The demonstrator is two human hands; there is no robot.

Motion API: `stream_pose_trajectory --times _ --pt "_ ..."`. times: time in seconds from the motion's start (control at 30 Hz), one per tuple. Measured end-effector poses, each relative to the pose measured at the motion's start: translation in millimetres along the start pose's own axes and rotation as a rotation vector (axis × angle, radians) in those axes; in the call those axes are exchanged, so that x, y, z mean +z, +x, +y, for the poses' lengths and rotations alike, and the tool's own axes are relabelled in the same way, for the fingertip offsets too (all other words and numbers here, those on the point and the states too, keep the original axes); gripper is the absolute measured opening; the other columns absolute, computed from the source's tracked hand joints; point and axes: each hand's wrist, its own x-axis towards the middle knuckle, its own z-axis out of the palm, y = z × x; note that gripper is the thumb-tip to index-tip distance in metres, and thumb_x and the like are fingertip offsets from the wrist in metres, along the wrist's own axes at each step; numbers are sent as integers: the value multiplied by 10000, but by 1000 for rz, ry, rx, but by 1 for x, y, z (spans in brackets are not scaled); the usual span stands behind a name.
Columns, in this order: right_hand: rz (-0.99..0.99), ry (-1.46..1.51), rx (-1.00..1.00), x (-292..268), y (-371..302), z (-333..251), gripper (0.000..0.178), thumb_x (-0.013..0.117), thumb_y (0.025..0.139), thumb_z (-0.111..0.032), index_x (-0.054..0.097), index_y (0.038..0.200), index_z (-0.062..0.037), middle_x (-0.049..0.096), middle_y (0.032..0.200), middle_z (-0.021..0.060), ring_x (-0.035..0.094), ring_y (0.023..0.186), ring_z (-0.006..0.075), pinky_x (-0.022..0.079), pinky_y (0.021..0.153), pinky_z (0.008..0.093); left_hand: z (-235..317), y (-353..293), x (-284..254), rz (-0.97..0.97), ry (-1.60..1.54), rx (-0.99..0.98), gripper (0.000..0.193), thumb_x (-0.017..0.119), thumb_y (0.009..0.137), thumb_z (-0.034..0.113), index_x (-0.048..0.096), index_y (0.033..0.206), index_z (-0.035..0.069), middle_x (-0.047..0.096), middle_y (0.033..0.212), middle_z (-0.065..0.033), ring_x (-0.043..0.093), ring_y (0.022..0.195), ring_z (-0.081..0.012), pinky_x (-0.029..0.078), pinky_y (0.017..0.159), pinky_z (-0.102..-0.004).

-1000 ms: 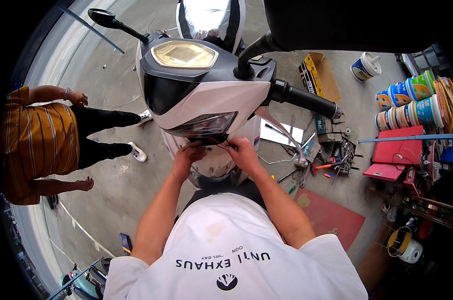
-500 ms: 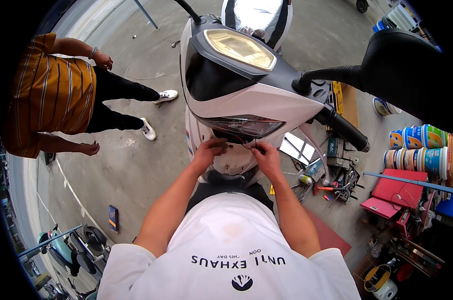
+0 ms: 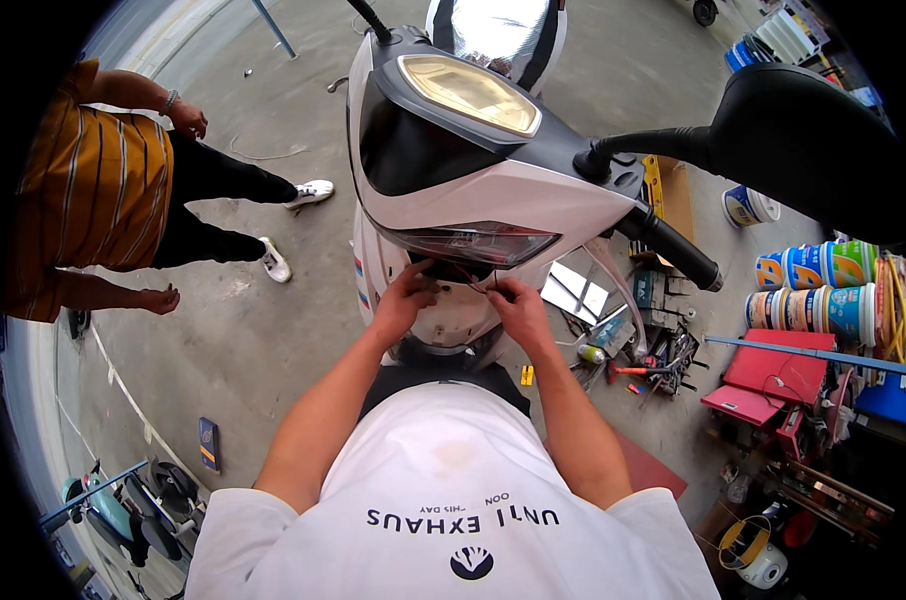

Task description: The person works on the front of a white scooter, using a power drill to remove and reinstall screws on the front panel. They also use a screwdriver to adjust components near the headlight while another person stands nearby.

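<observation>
In front of me stands a white and black scooter point(image 3: 533, 190), its clear headlamp point(image 3: 483, 243) just above my hands. Below the lamp is a dark opening point(image 3: 465, 270) from which thin red and dark wires point(image 3: 471, 281) come out. My right hand point(image 3: 519, 308) is closed, thumb and fingertips pinched on a thin wire at the right side of the opening. At its left side, my left hand point(image 3: 403, 300) has bent fingers reaching to the edge of the opening. What its fingertips touch is hidden. A white lower body panel point(image 3: 447, 320) lies between the hands.
A person in a striped orange shirt point(image 3: 98, 190) stands at the left. On the right floor are scattered tools point(image 3: 663, 365), a red toolbox point(image 3: 778, 362) and stacked paint buckets point(image 3: 811, 312). A black mirror point(image 3: 803, 150) and handlebar grip point(image 3: 678, 250) jut out rightward.
The view has shifted slightly, so the scene sits a little further left. My hands stay at the opening with only small finger movements; the right still pinches the wire.
</observation>
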Motion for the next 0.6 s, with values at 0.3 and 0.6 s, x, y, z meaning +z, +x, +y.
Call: stream_pose_trajectory --times 0.3,0.6 --pt "37 -90 -25 -1 0 -2 236 683 837 -179 708 1019 -30 711 916 156 667 808 269 509 750 349 36 12 13 55 -136 -159 433 581 891 43 503 1309 -40 666 1089 -134 648 971 -209 522 835 -323" --pt "-103 164 7 5 -20 -39 223 669 871 -178 708 1029 -26 701 923 106 655 829 227 503 774 347 48 13 6 -3 -325 -182 417 556 913 60 480 1319 11 591 1262 -134 618 1092 -250 508 934 -404"
